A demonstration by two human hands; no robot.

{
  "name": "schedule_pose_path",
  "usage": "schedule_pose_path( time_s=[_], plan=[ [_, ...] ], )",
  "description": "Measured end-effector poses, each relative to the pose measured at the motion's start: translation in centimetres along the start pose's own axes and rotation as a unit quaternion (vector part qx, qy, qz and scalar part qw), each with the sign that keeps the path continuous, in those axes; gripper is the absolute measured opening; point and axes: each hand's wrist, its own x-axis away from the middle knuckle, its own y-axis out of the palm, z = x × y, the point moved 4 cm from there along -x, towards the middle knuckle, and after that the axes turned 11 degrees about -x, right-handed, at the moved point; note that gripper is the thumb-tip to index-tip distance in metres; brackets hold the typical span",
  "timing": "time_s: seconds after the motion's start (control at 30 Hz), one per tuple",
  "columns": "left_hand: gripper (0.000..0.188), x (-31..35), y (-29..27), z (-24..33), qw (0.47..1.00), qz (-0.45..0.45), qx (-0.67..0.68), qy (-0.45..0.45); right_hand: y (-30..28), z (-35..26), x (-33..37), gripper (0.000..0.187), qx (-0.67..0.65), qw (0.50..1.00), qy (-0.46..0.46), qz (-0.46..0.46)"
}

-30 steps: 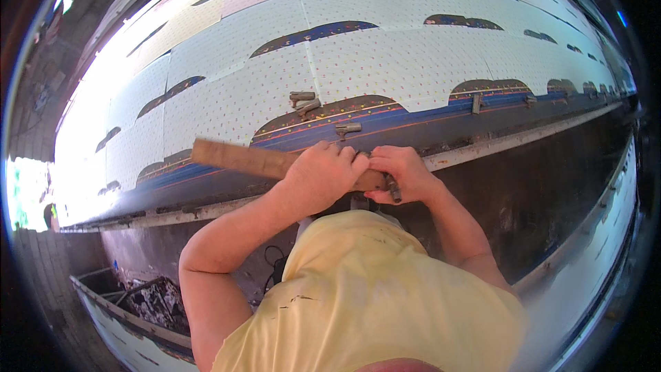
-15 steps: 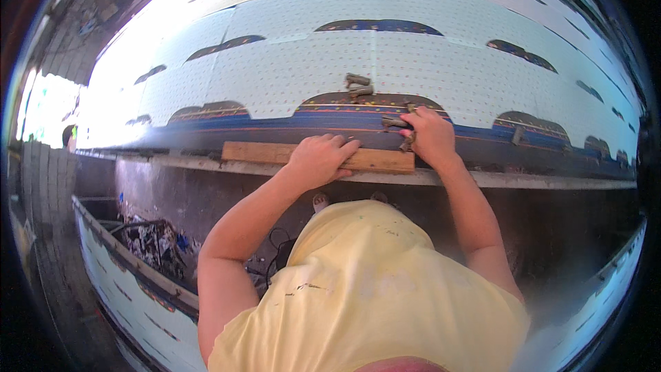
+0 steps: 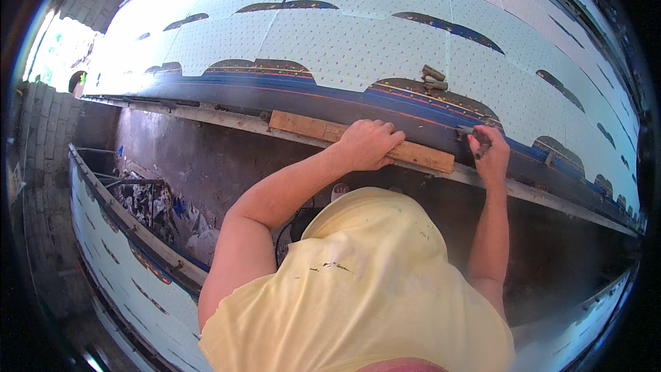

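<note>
Item one, the landmark: a wooden plank (image 3: 361, 142), long, flat, pale brown, which I see lying along a narrow grey ledge (image 3: 551, 200) at the foot of a tall wall. I see no packages, labels or signs that I can make out.

Item two: my left hand (image 3: 368, 143) rests palm-down on the middle of the plank, fingers spread flat over it, pressing rather than clasping.

Item three: my right hand (image 3: 490, 155) is just past the plank's right end, closed in a fist around a small dark tool (image 3: 475, 136) whose tip touches the wall; I cannot tell what kind of tool it is.

Item four, above the plank: a dark blue band (image 3: 289, 89) with thin orange stripes runs along the wall, and above that lie white dotted panels (image 3: 358, 41) with arched cut-outs along their lower edges. A small rusty metal fitting (image 3: 434, 79) sits in one cut-out, up and right of the plank.

Item five, below the plank: a dark, stained vertical face (image 3: 200, 158) drops to a pit holding grey rubble and scraps (image 3: 155, 207). Left of that runs a second white-panelled edge (image 3: 117, 255), and beyond it a pale block wall (image 3: 34, 138). My yellow shirt (image 3: 365, 289) fills the foreground.
</note>
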Motion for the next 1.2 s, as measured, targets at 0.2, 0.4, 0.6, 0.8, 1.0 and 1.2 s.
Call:
schedule_pose_path(
  time_s=[0.2, 0.4, 0.6, 0.8, 1.0, 1.2],
  plan=[
    [0.059, 0.5, -0.3, -1.1, 1.0, -0.013, 0.019, -0.003, 0.4, -4.1, 4.9, 0.026, -0.069, 0.994, 0.043, 0.068],
    [0.062, -0.2, -1.2, -1.5, 0.999, -0.037, 0.039, 0.005, 1.4, -6.2, 8.9, 0.03, -0.088, 0.987, 0.065, 0.114],
    [0.057, -0.5, -1.8, -1.4, 0.999, -0.028, 0.036, 0.01, 2.6, -6.9, 10.4, 0.038, -0.038, 0.987, 0.086, 0.131],
    [0.06, -0.8, -1.8, -1.5, 0.999, -0.035, 0.038, -0.003, 3.1, -6.7, 9.7, 0.038, -0.069, 0.985, 0.067, 0.144],
    [0.059, -0.8, -1.9, -1.5, 0.998, -0.048, 0.036, -0.006, 2.6, -6.9, 9.2, 0.038, -0.032, 0.993, 0.018, 0.109],
    [0.06, -0.7, -2.0, -1.5, 0.999, -0.029, 0.043, 0.001, 2.9, -6.7, 8.9, 0.038, -0.044, 0.991, 0.023, 0.122]
  ],
)
